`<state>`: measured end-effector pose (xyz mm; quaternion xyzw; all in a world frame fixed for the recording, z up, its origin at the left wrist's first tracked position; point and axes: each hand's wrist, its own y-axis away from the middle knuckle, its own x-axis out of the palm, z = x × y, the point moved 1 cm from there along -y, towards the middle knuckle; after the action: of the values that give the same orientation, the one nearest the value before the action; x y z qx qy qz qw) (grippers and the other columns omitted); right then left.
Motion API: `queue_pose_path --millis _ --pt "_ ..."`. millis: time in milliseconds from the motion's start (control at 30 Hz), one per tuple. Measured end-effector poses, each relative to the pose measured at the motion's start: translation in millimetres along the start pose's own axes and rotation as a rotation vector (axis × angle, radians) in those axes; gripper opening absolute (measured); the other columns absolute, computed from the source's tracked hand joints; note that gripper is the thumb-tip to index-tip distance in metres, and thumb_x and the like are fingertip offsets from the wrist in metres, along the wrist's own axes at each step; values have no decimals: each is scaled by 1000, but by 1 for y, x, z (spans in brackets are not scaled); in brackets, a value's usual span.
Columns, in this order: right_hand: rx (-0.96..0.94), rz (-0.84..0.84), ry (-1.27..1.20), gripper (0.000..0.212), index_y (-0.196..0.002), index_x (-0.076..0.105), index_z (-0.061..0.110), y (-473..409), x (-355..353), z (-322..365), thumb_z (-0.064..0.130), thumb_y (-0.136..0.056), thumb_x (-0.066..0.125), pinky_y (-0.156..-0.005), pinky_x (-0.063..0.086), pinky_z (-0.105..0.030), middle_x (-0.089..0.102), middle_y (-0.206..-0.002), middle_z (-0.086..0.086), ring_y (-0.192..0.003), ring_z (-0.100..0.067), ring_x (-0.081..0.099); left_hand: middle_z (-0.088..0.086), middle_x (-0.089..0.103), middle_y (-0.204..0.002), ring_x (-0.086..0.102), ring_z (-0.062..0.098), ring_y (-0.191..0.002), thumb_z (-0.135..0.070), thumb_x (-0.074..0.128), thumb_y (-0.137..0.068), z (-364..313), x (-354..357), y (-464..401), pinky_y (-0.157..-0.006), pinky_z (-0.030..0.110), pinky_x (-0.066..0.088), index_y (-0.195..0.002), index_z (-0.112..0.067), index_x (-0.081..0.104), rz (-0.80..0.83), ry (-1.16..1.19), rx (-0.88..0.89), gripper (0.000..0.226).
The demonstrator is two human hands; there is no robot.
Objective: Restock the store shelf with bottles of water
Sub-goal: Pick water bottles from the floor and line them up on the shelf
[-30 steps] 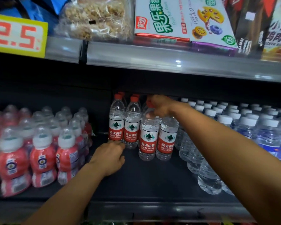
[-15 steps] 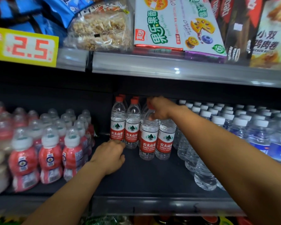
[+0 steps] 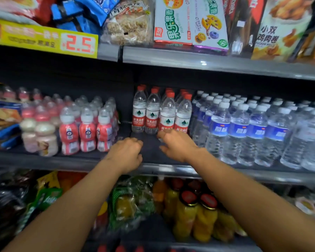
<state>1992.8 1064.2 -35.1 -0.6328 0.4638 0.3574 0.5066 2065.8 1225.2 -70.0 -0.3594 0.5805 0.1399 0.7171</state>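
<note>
Several red-capped water bottles (image 3: 152, 113) with red and white labels stand upright in rows at the middle of the dark shelf (image 3: 149, 148). My left hand (image 3: 125, 154) hovers over the shelf's front, fingers curled loosely, holding nothing. My right hand (image 3: 176, 144) is just in front of the two rightmost front bottles, fingers spread, and grips none of them; it hides their bases.
Blue-labelled, white-capped water bottles (image 3: 253, 128) fill the shelf to the right. Small pink drink bottles (image 3: 85, 130) stand to the left. Snack packs (image 3: 189, 22) lie on the shelf above behind a yellow price tag (image 3: 44, 38). Jars and bags (image 3: 195, 211) sit on the shelf below.
My right hand let go of the bottle tops and drew back toward the shelf's front. My left hand pulled back too. The view has backed away and now takes in the lower shelf.
</note>
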Motion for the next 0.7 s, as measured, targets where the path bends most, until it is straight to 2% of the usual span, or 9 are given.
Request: queue_pose_path --millis 200,400,533,600,700 --pt "26 110 -178 33 -122 48 11 100 45 74 29 -95 48 -84 44 -40 55 -123 -12 -114 -34 53 8 57 -123 54 29 -115 -30 49 -90 -24 23 98 -90 41 49 -117 -14 56 134 23 -22 32" --pt "46 221 -274 29 -121 46 9 184 104 137 26 -98 44 -70 44 -39 59 -114 -15 -102 -35 58 9 57 -117 56 29 -107 -25 45 -94 -53 70 199 -78 38 47 -112 -12 54 281 35 -36 24" --pt "62 313 -318 32 -127 46 9 230 142 178 20 -96 44 -69 36 -37 56 -120 -15 -106 -36 56 10 57 -119 57 31 -106 -26 43 -94 -64 120 260 -82 41 51 -126 -14 49 436 87 -93 34" --pt "79 366 -340 39 -133 43 7 250 160 196 19 -96 43 -71 38 -39 56 -124 -17 -108 -38 56 11 57 -124 56 33 -110 -24 44 -93 -69 139 288 -85 40 50 -131 -12 45 491 123 -120 39" --pt "115 457 -415 34 -126 48 7 270 187 217 19 -95 44 -83 44 -40 58 -125 -17 -111 -37 56 10 58 -125 55 30 -113 -22 44 -92 -67 165 321 -92 37 46 -122 -12 54 556 127 -137 33"
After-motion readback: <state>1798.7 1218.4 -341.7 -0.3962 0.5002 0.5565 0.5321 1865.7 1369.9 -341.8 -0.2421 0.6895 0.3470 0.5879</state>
